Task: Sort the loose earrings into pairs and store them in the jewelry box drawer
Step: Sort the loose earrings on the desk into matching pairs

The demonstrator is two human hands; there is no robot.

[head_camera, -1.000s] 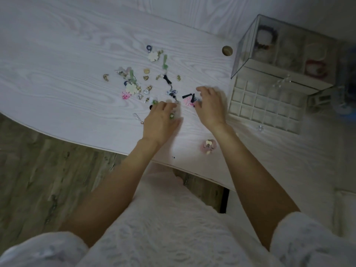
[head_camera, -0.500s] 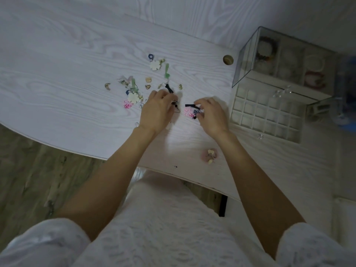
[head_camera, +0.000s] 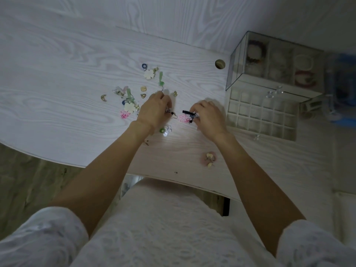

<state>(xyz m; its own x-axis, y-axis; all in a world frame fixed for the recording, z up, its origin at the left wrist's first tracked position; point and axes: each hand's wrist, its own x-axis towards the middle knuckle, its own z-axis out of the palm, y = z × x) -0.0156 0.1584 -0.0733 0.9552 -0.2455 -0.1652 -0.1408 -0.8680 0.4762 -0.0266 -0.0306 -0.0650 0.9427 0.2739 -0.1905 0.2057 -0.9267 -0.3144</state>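
Pink flower earring (head_camera: 184, 118) lies between the left hand (head_camera: 156, 110), fingers curled pinching a dark dangly earring (head_camera: 169, 112), and right hand (head_camera: 209, 117) pinching another; match them before the drawer (head_camera: 260, 114).

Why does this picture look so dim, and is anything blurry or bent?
Head view: dim, bluish light with a brighter patch on the table near the hands; the wide lens bows the table's edge; the jewelry box and blue object at far right look soft.

Blurred blue object (head_camera: 344, 89) cut off; jewelry box (head_camera: 277, 60) contents indistinct.
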